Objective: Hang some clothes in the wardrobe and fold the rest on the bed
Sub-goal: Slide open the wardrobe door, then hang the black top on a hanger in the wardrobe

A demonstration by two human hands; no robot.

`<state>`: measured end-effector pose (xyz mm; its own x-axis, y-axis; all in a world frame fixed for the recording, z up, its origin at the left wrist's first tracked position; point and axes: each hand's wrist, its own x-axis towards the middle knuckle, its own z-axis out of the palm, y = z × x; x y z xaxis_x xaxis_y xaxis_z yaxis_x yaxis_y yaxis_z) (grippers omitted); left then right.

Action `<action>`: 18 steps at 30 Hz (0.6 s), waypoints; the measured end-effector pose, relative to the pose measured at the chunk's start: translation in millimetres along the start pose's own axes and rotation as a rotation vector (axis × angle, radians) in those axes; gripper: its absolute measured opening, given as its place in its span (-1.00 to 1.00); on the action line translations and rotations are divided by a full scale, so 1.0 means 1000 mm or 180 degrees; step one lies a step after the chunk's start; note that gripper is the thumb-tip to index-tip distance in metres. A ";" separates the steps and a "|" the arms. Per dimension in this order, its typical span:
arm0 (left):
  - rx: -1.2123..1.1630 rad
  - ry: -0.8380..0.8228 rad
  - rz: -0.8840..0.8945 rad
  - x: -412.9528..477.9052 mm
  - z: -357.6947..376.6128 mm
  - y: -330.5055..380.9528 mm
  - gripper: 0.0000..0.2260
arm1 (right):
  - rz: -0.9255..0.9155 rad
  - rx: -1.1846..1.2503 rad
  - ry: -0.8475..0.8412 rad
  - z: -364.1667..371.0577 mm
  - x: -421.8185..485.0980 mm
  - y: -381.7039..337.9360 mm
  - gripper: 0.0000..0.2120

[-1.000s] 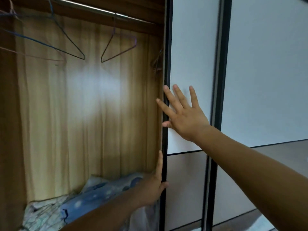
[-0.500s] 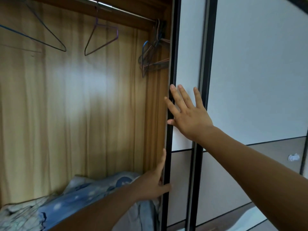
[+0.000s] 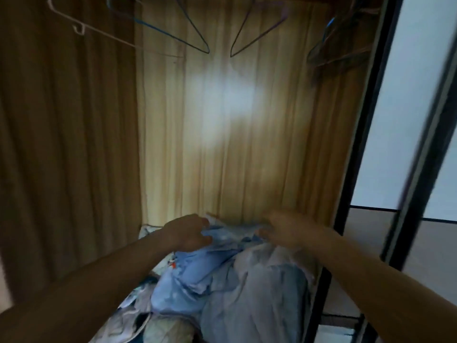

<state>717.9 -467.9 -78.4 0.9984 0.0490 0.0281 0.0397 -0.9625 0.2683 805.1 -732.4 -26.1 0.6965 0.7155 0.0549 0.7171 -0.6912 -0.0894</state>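
Wood-panelled wardrobe (image 3: pixel 247 149), wire hangers (image 3: pixel 195 33) bare, apparently nothing yet hung or folded: hands that pushed the sliding door (image 3: pixel 400 107) half a second ago now reach the heap of clothes (image 3: pixel 259 293) on its floor, left hand (image 3: pixel 188 233) gripping a blue garment (image 3: pixel 197 266), right hand (image 3: pixel 289 231) too blurred to judge its hold.

The left hand (image 3: pixel 188 233) and right hand (image 3: pixel 288 231) are bare, and the left forearm (image 3: pixel 86 293) and right forearm (image 3: pixel 371 276) are uncovered along their full visible length; the right hand is motion-blurred, surface detail unresolved.
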 end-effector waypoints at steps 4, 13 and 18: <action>0.0133 0.0117 -0.0783 -0.064 0.008 -0.056 -0.53 | -0.0382 0.0177 -0.0272 0.033 0.040 -0.050 -0.65; 0.0213 0.0131 -0.2194 -0.268 0.020 -0.137 -0.50 | -0.1432 0.0047 -0.0606 0.095 0.055 -0.237 -0.51; 0.0192 0.0275 -0.2953 -0.422 0.042 -0.148 -0.62 | -0.2045 0.0158 -0.0900 0.128 0.016 -0.361 -0.49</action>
<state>292.8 -357.1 -170.9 0.5600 0.8224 -0.1004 0.8241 -0.5406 0.1689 554.0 -457.9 -119.9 0.0971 0.9842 -0.1480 0.9775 -0.1223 -0.1716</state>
